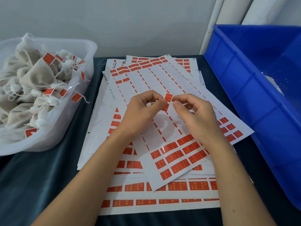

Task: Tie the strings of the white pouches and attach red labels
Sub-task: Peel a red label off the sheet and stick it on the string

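Sticker sheets [162,190] lie fanned over the worktop's [48,185] middle. Above them the left hand [143,111] and right hand [195,116] meet, both pinching one red label [168,97] on a white string. Finished white pouches [32,82] fill the clear tub [88,51] at the left edge; a blue bin [244,75] stands at the right edge.

Plain grey-white wall [114,22] across top of frame, soft even light. White pipes [216,18] run up at upper right. Dark teal cloth-covered table [40,176] fills bottom and left.
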